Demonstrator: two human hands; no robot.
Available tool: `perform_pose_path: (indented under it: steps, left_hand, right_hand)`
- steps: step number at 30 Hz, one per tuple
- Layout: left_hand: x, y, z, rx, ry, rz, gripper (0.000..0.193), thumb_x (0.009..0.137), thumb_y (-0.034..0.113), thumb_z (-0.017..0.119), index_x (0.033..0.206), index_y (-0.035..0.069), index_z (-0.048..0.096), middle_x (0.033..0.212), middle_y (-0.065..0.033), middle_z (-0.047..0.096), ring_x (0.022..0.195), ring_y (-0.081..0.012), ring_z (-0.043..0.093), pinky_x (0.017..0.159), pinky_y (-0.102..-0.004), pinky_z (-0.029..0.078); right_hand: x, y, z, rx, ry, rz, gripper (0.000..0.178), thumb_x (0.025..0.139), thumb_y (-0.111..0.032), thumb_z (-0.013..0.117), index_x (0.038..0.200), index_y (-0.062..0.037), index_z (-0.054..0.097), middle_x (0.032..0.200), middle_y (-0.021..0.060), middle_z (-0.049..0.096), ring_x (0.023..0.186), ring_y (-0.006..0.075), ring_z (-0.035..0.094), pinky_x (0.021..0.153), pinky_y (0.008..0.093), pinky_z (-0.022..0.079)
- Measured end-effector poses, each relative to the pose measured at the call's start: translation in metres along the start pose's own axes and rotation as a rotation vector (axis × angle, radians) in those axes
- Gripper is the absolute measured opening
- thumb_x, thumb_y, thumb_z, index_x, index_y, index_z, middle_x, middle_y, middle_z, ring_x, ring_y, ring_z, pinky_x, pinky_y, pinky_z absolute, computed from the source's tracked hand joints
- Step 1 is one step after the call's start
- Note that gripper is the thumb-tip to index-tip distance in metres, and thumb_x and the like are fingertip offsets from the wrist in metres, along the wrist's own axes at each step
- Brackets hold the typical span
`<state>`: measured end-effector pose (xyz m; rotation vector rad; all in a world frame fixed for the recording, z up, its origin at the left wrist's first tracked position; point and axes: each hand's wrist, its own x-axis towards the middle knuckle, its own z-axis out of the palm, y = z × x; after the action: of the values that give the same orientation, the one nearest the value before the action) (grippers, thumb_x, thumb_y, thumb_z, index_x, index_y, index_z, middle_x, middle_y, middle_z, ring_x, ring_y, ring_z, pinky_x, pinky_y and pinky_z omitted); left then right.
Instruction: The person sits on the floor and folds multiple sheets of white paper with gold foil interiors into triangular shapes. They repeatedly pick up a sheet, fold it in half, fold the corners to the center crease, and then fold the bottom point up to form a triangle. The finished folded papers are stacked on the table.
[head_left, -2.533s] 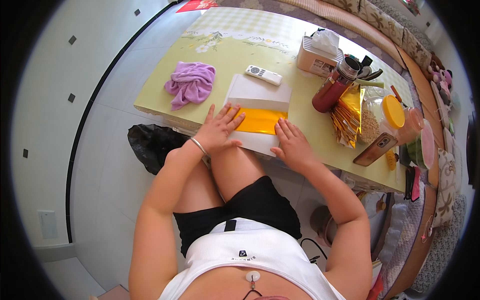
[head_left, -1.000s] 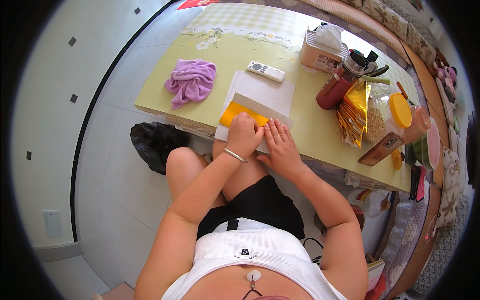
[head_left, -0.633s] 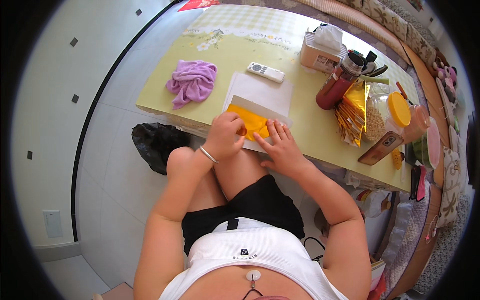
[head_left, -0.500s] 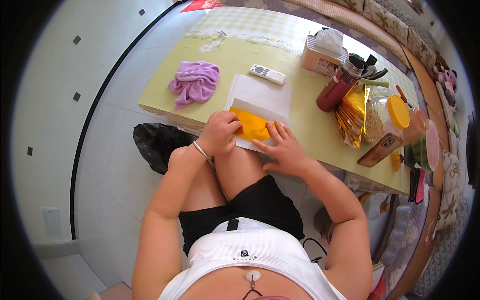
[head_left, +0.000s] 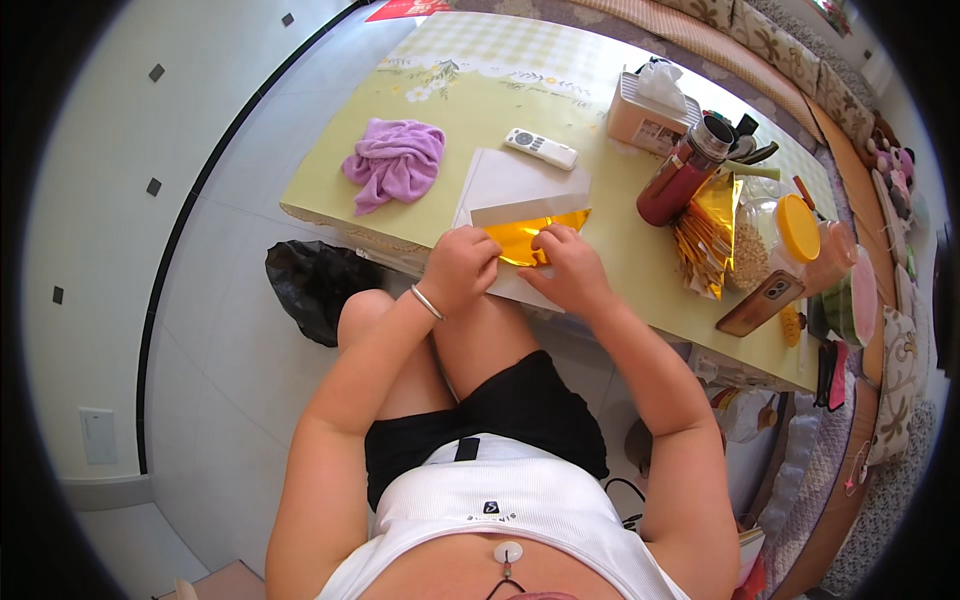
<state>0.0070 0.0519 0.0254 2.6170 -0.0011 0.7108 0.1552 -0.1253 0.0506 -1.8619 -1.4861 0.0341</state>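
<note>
Left hand (head_left: pixel 462 268) pinches the gold foil (head_left: pixel 520 236) at its 8 o'clock; right hand (head_left: pixel 572 268) curls at 4, can't tell if gripping. Foil's on white paper (head_left: pixel 522 180); uneven tugging could probably crease it.

The foil sheet (head_left: pixel 515 240) is shiny gold and the paper (head_left: pixel 520 178) white — both against a tablecloth (head_left: pixel 610 240) of pale yellow-green, patterned with white flowers (head_left: pixel 418 94) and a green-and-white check (head_left: pixel 480 35). The towel (head_left: pixel 395 162) is lilac, the remote (head_left: pixel 541 148) white with dark grey buttons (head_left: pixel 524 139), the flask (head_left: pixel 672 186) maroon, the jar lid (head_left: pixel 797 228) yellow, the bag (head_left: pixel 315 290) black — and the cushion (head_left: pixel 891 385) cream with brown leafy figures.
</note>
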Motion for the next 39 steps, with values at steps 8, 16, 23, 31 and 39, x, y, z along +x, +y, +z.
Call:
perform_pose_path:
  steps: [8, 16, 23, 31, 39]
  left_hand:
    - [0.014, -0.019, -0.004, -0.197, 0.067, -0.166, 0.022, 0.074, 0.009, 0.073, 0.093, 0.002, 0.066, 0.098, -0.0137, 0.064, 0.095, -0.032, 0.059, 0.086, -0.0393, 0.049]
    - [0.031, -0.026, 0.01, -0.022, 0.062, -0.357, 0.015, 0.077, 0.017, 0.075, 0.076, 0.004, 0.069, 0.09, -0.0126, 0.062, 0.092, -0.0322, 0.057, 0.084, -0.0414, 0.046]
    - [0.034, -0.023, 0.014, 0.062, 0.047, -0.386, 0.014, 0.075, 0.016, 0.077, 0.073, 0.005, 0.068, 0.09, -0.0121, 0.061, 0.093, -0.032, 0.057, 0.086, -0.0413, 0.047]
    - [0.033, -0.024, 0.018, 0.127, 0.071, -0.376, 0.015, 0.075, 0.016, 0.077, 0.073, 0.006, 0.066, 0.089, -0.0126, 0.061, 0.093, -0.0326, 0.057, 0.085, -0.0421, 0.047]
    - [0.023, -0.001, 0.019, 0.284, -0.005, 0.018, 0.011, 0.076, 0.008, 0.068, 0.085, 0.002, 0.067, 0.091, -0.0108, 0.063, 0.094, -0.0304, 0.06, 0.081, -0.042, 0.048]
  right_hand:
    - [-0.002, 0.001, 0.037, -0.169, 0.326, -0.023, 0.015, 0.074, -0.013, 0.076, 0.077, -0.0037, 0.064, 0.097, 0.0138, 0.061, 0.103, 0.0377, 0.058, 0.094, 0.0467, 0.045]
    - [0.001, 0.001, 0.044, -0.197, 0.334, 0.082, 0.016, 0.076, -0.011, 0.073, 0.078, -0.0003, 0.062, 0.101, 0.0143, 0.061, 0.1, 0.0371, 0.056, 0.094, 0.0445, 0.045]
    - [0.002, -0.003, 0.044, -0.26, 0.305, 0.081, 0.024, 0.078, -0.01, 0.071, 0.101, -0.0042, 0.07, 0.1, 0.0125, 0.059, 0.098, 0.0339, 0.055, 0.092, 0.0427, 0.046]
    - [0.002, -0.002, 0.048, -0.444, 0.29, 0.028, 0.035, 0.082, -0.014, 0.066, 0.116, -0.0093, 0.071, 0.101, 0.0108, 0.057, 0.102, 0.0326, 0.053, 0.094, 0.0473, 0.044]
    - [0.002, -0.001, 0.051, -0.494, 0.281, 0.039, 0.035, 0.083, -0.014, 0.065, 0.117, -0.0083, 0.071, 0.11, 0.0128, 0.058, 0.107, 0.0338, 0.053, 0.097, 0.0488, 0.043]
